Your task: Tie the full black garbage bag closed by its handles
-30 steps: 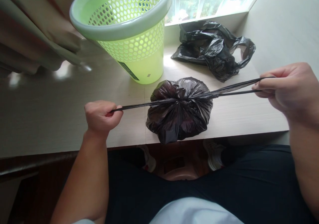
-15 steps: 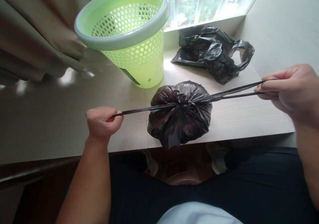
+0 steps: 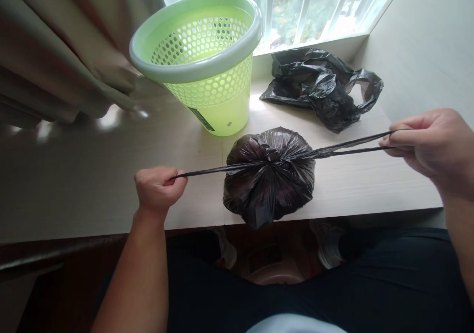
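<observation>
A full black rubbish bag [image 3: 269, 180] sits at the near edge of the pale wooden sill [image 3: 92, 175], its mouth gathered tight. Two stretched black handle strips run out from its top, one to each side. My left hand [image 3: 159, 190] is fisted around the left strip. My right hand [image 3: 433, 143] pinches the doubled right strip between thumb and fingers, a little higher than the bag. Both strips are taut.
A light green perforated bin [image 3: 202, 61] stands upright behind the bag, to the left. A crumpled empty black bag [image 3: 322, 89] lies at the back right by the window [image 3: 296, 7]. Curtain folds [image 3: 62, 52] hang at left. A wall [image 3: 425, 52] closes the right side.
My hands still hold the strips pulled apart, and the bag stays where it was. The view has tilted up slightly, so everything sits a little lower in frame.
</observation>
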The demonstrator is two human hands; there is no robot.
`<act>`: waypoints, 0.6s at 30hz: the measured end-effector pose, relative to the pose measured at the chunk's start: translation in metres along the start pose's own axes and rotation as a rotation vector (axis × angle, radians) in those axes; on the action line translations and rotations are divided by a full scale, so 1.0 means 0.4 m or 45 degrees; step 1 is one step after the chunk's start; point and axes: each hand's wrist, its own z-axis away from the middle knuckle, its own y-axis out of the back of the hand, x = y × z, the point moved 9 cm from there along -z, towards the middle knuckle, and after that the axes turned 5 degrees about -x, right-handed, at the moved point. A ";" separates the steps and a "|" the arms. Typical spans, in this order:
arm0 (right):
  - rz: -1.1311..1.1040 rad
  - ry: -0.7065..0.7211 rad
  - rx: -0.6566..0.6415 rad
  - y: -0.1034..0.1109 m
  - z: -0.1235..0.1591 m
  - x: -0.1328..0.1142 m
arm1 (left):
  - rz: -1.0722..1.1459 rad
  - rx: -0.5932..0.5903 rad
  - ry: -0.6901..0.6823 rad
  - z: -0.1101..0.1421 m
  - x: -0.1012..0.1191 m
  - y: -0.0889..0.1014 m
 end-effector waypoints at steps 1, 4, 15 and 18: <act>-0.017 -0.017 -0.017 -0.003 -0.005 0.007 | -0.008 -0.009 0.012 0.002 -0.005 -0.002; -0.064 -0.054 -0.052 -0.011 -0.013 0.021 | -0.031 -0.007 0.023 0.006 -0.017 -0.002; -0.077 -0.032 -0.052 -0.010 -0.012 0.007 | -0.060 0.030 0.042 0.013 -0.035 0.016; -0.070 -0.073 -0.061 -0.021 -0.012 0.010 | -0.060 -0.001 0.087 0.009 -0.037 0.015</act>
